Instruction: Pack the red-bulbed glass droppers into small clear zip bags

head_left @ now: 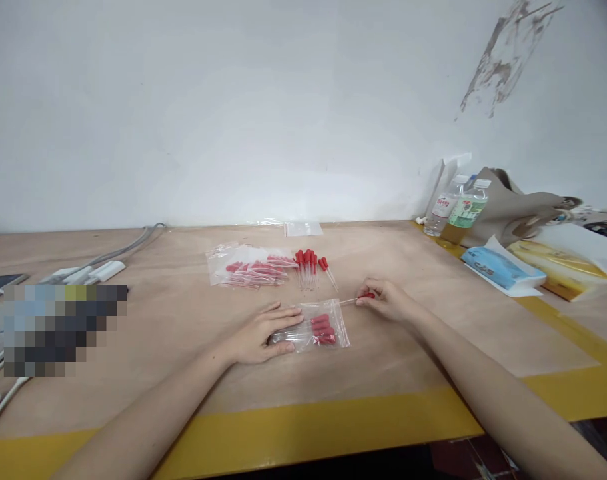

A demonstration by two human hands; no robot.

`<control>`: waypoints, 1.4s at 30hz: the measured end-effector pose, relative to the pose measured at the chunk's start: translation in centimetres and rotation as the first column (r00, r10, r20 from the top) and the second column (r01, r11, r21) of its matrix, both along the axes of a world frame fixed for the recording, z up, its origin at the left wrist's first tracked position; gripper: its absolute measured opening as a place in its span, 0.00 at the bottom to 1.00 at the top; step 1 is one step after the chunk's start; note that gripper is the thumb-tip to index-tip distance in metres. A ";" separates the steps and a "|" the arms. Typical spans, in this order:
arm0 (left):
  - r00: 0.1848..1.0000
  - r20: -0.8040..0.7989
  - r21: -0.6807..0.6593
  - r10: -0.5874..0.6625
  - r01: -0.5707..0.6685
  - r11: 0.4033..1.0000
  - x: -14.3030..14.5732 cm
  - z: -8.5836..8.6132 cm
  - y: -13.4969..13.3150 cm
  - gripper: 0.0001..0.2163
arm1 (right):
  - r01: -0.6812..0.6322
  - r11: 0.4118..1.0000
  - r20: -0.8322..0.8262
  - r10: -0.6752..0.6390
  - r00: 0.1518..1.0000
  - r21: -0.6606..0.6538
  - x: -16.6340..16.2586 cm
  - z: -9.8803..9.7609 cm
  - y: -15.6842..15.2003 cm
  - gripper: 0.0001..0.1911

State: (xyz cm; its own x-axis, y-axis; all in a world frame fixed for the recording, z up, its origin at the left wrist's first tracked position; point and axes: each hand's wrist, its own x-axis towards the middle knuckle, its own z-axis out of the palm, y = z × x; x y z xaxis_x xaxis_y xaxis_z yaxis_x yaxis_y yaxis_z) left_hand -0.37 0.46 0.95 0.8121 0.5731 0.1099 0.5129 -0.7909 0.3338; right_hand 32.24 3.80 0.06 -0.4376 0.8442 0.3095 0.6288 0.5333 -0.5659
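Observation:
My left hand (263, 331) lies on the left part of a small clear plastic bag (319, 326), fingers extended and pressing it to the table. Several red-bulbed droppers are inside the bag. My right hand (386, 299) pinches the red bulb of one dropper (359, 299), whose glass tip points at the bag's right opening. A loose group of red-bulbed droppers (310, 266) lies just behind, and filled bags of droppers (248, 269) sit to its left.
Empty clear bags (303, 229) lie near the wall. Two water bottles (458, 208), a grey bag (518, 207) and a blue packet (500, 269) are at the right. White cables and adapters (90, 270) are at the left. A yellow strip (293, 433) edges the table.

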 end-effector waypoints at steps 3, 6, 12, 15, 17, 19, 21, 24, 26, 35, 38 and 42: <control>1.000 0.009 0.000 0.003 -0.003 1.000 0.1 0.1 -0.1 0.25 | -0.033 0.999 -0.034 0.033 0.999 0.019 -1.9 -0.2 -0.7 0.08; 1.000 0.015 0.000 0.005 -0.005 1.000 0.1 0.1 -0.1 0.26 | -0.065 0.998 -0.066 0.066 0.996 0.015 -3.6 -0.4 -1.5 0.06; 0.999 0.052 0.001 0.001 -0.002 1.000 0.1 -0.1 -0.1 0.26 | -0.110 0.968 -0.396 0.012 0.918 -0.225 -5.1 -1.7 -1.6 0.13; 0.998 0.062 0.004 0.010 -0.010 1.000 0.1 -0.3 0.0 0.27 | -0.052 0.948 -0.467 -0.106 0.878 -0.313 -5.4 -2.1 -1.3 0.16; 0.998 0.057 0.003 0.012 -0.012 1.000 0.1 -0.3 0.0 0.27 | -0.033 0.932 -0.464 -0.149 0.873 -0.361 -5.6 -2.0 -1.2 0.16; 0.999 0.049 0.001 0.009 -0.009 1.000 0.2 -0.3 0.0 0.27 | -0.059 0.913 -0.470 -0.151 0.870 -0.403 -5.7 -1.6 -1.1 0.17; 0.999 0.047 0.004 0.007 -0.007 1.000 0.2 -0.2 0.0 0.26 | -0.102 0.892 -0.486 -0.142 0.862 -0.441 -5.9 -1.3 -1.0 0.19; 0.998 0.058 0.010 0.002 -0.003 1.000 0.2 -0.3 0.0 0.26 | -0.124 0.885 -0.483 -0.123 0.867 -0.448 -6.5 -1.2 -0.7 0.19; 0.998 0.061 0.013 -0.001 0.000 1.000 0.1 -0.4 0.1 0.26 | -0.082 0.918 -0.450 -0.111 0.886 -0.387 -7.0 -1.4 -0.6 0.17; 0.997 0.080 0.004 0.003 -0.003 1.000 0.1 -0.6 0.0 0.27 | -0.179 0.815 -0.533 -0.180 0.827 -0.552 -7.1 -1.7 -0.5 0.21; 0.996 0.088 -0.002 0.007 -0.007 1.000 0.1 -0.5 -0.1 0.27 | -0.051 0.844 -0.500 -0.266 0.824 -0.534 -7.2 -2.0 -0.3 0.20; 0.995 0.103 -0.005 0.018 -0.017 1.000 0.0 -0.4 -0.2 0.26 | 0.086 0.904 -0.461 -0.293 0.838 -0.420 -7.7 -3.0 0.0 0.16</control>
